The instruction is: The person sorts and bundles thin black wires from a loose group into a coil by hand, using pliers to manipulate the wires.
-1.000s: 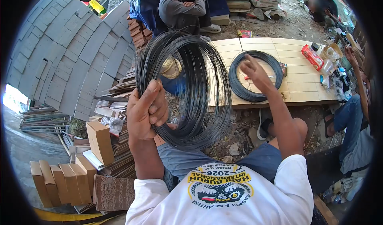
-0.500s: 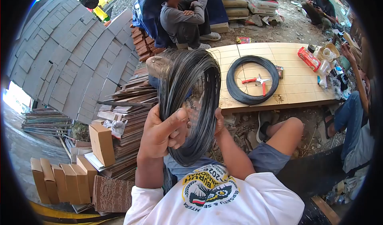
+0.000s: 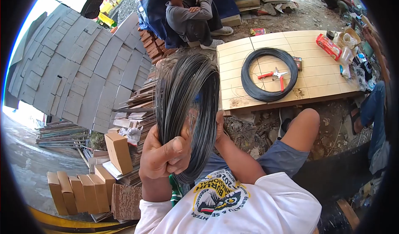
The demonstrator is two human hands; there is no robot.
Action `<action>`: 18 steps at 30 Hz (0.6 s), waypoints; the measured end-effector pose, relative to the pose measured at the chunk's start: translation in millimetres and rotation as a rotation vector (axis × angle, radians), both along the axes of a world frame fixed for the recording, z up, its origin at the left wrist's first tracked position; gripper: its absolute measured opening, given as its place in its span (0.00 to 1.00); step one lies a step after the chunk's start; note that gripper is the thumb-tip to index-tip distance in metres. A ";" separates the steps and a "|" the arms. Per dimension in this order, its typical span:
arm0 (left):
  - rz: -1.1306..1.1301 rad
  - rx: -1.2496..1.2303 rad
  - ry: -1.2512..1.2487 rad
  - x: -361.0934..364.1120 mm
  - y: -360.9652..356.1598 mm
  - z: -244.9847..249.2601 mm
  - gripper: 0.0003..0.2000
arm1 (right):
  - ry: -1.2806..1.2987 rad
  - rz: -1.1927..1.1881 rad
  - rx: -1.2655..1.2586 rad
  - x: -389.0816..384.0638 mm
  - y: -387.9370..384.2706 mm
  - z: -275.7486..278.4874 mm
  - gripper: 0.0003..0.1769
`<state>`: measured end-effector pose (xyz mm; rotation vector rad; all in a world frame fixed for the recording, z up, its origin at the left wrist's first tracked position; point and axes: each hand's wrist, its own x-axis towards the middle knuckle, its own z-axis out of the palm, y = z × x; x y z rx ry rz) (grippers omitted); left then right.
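A thick looped bundle of dark binding wire (image 3: 178, 88) stands upright in front of my chest. My left hand (image 3: 166, 155) grips its lower left side, the fingers curled round the strands and the thumb on the outside. At the right edge of the bundle, my right hand (image 3: 220, 128) holds on with its thumb showing; the wire hides most of its fingers. Beyond, a round coil of wire (image 3: 249, 84) lies flat on the light wooden table (image 3: 324, 80). Red-handled pliers (image 3: 275, 74) lie open inside that coil.
A person (image 3: 191, 18) sits with folded arms behind the table. Red packaging (image 3: 328, 47) and plastic litter lie at its right end. To my left are cardboard boxes (image 3: 118, 153), stacked boards (image 3: 139, 147) and grey panels (image 3: 75, 63). Another person's leg (image 3: 372, 105) is at far right.
The view has shifted, so the table and coil sit farther right. The wire bundle, still in both hands, appears slightly farther left and turned a little.
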<state>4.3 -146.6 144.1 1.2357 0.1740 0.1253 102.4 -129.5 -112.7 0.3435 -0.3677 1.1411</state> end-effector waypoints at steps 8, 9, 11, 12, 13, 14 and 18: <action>-0.037 -0.154 -0.047 -7.3 -6.4 6.8 0.19 | 0.021 0.060 0.135 1.4 4.5 1.0 0.67; -0.033 -0.175 -0.059 -8.4 -8.1 7.0 0.19 | 0.021 0.094 0.185 0.8 5.7 0.8 0.67; -0.045 -0.190 -0.065 -11.3 -7.0 7.2 0.19 | 0.020 0.120 0.235 0.2 7.3 -0.6 0.67; -0.053 -0.206 -0.073 -12.2 -6.9 7.0 0.19 | 0.023 0.130 0.243 0.3 6.9 -0.4 0.67; -0.060 -0.208 -0.075 -13.0 -8.0 6.8 0.19 | 0.025 0.140 0.250 0.4 5.8 -0.3 0.67; -0.062 -0.200 -0.067 -13.8 -9.1 6.6 0.19 | 0.020 0.135 0.248 -0.2 3.7 -0.4 0.67; -0.092 -0.188 -0.086 -19.4 -8.4 5.6 0.18 | 0.046 0.130 0.251 0.5 -1.3 -1.2 0.64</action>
